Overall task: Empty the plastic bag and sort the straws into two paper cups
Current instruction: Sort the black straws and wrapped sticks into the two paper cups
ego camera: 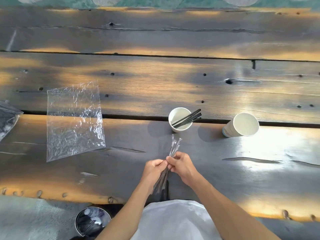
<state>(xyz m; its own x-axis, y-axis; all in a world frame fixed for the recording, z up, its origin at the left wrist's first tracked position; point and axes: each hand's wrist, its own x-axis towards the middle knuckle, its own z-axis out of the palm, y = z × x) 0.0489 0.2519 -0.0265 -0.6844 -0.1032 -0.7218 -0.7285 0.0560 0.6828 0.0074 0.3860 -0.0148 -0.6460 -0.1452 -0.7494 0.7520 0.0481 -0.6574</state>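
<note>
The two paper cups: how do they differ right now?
The left cup holds several bare black straws leaning over its right rim; the right cup looks empty. The left cup stands nearer the hands, the right cup further right in the glare. Both are white, upright and open.

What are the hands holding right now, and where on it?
Both hands, left hand and right hand, pinch a bundle of wrapped straws near its middle; wrapped tips fan out toward the cups, lower ends toward the person.

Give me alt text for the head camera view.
Both hands, left hand and right hand, hold wrapped straws over a dark wooden table. One paper cup holds black straws; another looks empty.
</note>
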